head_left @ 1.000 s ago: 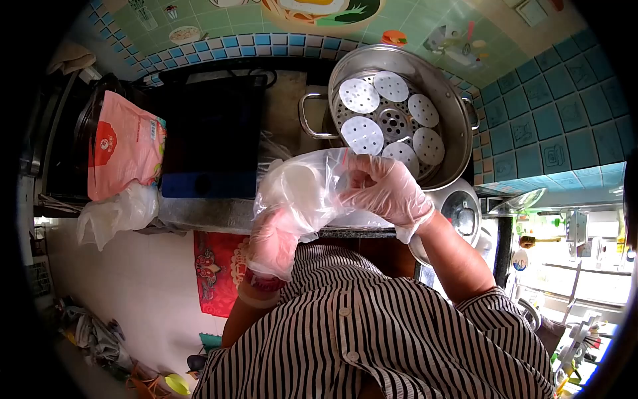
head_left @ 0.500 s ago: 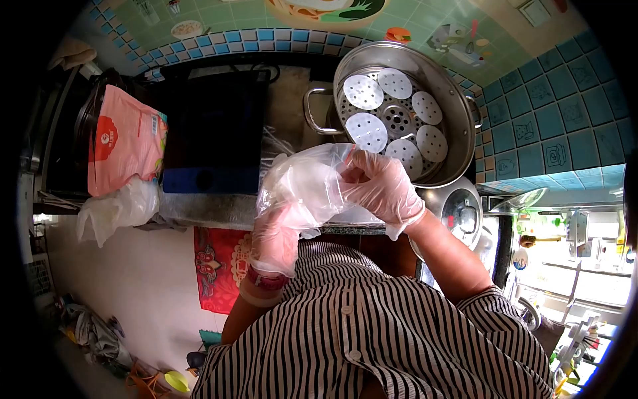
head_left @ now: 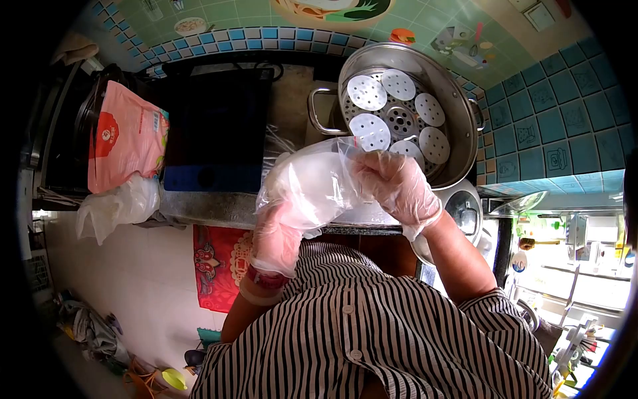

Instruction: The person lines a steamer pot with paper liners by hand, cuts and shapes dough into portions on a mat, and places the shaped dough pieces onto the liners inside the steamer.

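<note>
A clear plastic bag (head_left: pixel 309 179) with something white inside hangs between my hands over the counter edge. My left hand (head_left: pixel 276 229), in a thin clear glove, is closed around the bag's lower left side; the bag hides most of its fingers. Also gloved, my right hand (head_left: pixel 402 189) pinches the bag's right end, with fingers curled in. Behind them stands a large steel steamer pot (head_left: pixel 465 156). White perforated paper rounds (head_left: pixel 367 93) lie in a ring on its steamer plate (head_left: pixel 401 121).
To the left are a dark flat cooktop (head_left: pixel 216 126), a pink pouch (head_left: pixel 129 139) and a crumpled plastic bag (head_left: pixel 119 206). A glass-topped lid (head_left: pixel 462 216) rests right of my right hand. A red mat (head_left: pixel 219 266) lies on the floor.
My right hand has moved to the right, pulling the bag's end outward so the bag looks more stretched. My left hand has hardly moved.
</note>
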`<state>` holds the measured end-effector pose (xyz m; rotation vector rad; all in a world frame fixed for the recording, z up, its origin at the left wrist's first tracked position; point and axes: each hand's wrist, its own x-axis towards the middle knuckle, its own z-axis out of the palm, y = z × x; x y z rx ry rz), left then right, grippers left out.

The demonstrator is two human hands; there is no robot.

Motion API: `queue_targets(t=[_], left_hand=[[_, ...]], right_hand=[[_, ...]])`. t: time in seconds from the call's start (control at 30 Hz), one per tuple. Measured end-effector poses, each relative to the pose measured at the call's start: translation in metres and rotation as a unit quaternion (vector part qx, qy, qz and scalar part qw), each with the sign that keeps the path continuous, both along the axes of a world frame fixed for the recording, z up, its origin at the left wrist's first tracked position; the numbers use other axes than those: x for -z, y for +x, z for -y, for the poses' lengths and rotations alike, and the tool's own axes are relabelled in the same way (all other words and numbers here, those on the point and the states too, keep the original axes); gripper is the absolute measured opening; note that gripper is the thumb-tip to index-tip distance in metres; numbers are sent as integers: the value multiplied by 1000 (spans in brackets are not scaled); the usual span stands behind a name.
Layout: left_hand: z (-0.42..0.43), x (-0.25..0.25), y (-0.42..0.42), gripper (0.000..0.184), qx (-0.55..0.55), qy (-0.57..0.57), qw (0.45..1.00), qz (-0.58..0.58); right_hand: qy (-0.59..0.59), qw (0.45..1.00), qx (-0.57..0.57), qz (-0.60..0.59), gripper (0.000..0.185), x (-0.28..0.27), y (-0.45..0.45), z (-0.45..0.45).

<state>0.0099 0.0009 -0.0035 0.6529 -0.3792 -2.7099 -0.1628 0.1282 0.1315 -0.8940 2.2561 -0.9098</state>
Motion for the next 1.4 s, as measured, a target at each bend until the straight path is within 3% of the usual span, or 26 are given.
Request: queue_targets(t=[0.03,0.1,0.23,0.4,0.5,0.7,0.77,0.87,1.17,1.4], left_hand=[[0,2,-1,71,2,11,1000,-9],[2,3,-2,72,5,22,1000,-20],[5,2,-4,71,-2,80,996,-43],[3,1,-8,73,0,68,996,-56],[2,8,-7,74,3,83,995,-55],[4,6,-7,75,9,43,997,-57],[5,4,-6,72,-7,96,995,-35],[7,-2,-9,72,-3,89,995,-41],[9,-1,-11,72,13,67,996,-51],[16,1,-9,74,29,64,996,-56]], right_hand=[[0,1000,0,-1,22,3,-2,-1],[-86,986,70,127,21,9,-9,-3],[-59,970,108,210,21,-11,-25,1],[3,990,3,144,22,4,-21,4],[-3,981,31,190,18,23,-17,3],[-20,991,63,121,17,12,-18,3],[-26,990,79,113,19,9,-22,2],[-19,972,136,193,21,1,-30,2],[-53,952,117,278,23,6,-27,4],[-34,970,110,214,19,5,-43,-6]])
